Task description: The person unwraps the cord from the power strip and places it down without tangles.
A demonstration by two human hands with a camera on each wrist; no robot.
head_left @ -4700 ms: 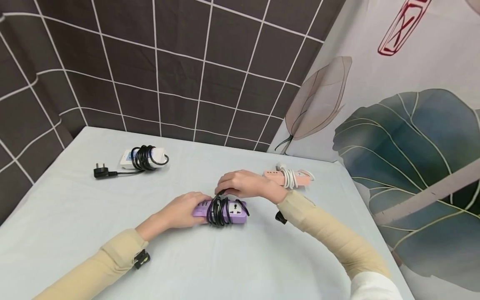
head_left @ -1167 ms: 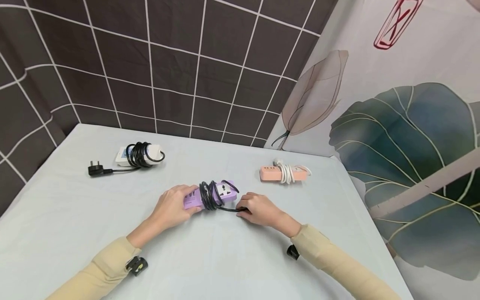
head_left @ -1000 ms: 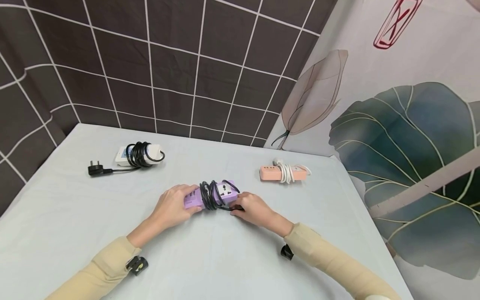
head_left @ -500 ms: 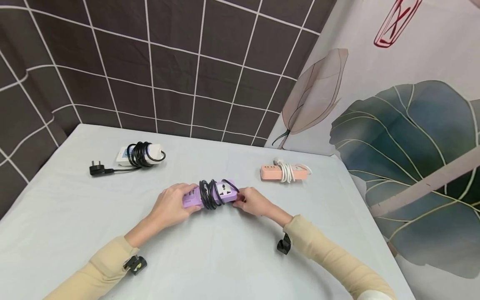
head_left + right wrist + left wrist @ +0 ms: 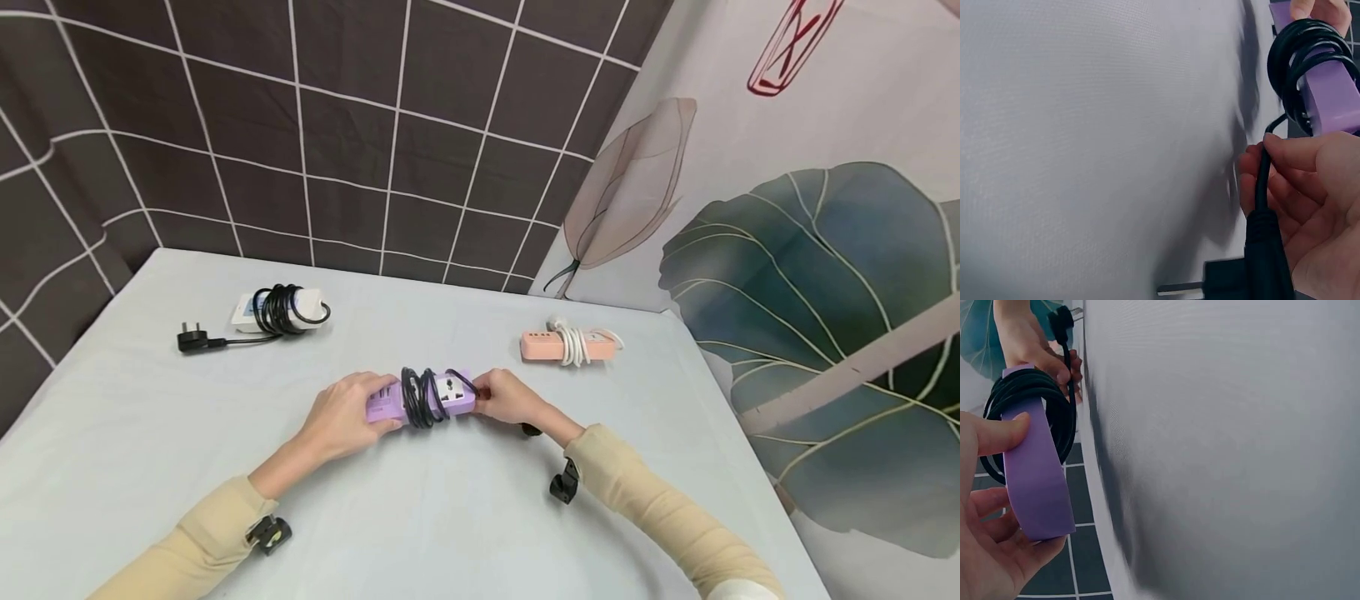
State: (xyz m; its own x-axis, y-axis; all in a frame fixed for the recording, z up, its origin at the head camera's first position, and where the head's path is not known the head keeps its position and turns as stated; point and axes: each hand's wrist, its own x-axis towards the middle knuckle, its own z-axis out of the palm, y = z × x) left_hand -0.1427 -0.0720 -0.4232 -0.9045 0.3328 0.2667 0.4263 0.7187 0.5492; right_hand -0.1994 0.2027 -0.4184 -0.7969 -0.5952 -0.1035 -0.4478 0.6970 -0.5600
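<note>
"Watching the right grip (image 5: 506, 397), what did you log as changed?"

"Moved in. A second earlier it drew the cord (image 5: 417, 400) out, apart from the purple strip (image 5: 453, 393); by this moment it sat just beside that strip's right end, clamped on the cord, plug (image 5: 1060, 324) sticking out past it."

"Meaning?"

"Little cord ran free between wrap and grip. Plug end was loose, so the cord work looked unfinished."

"Left grip (image 5: 337, 419)?"

"Clamped round the purple strip's left end. Wrist views suggested it was held just above the tabletop (image 5: 420, 517)."

"Anything around, or in the way?"

"White strip (image 5: 308, 305) back left, pink strip (image 5: 541, 346) back right, both wrapped, both apart from the purple strip. Neither seemed in the way. Right grip hid part of the plug from the head view."
</note>
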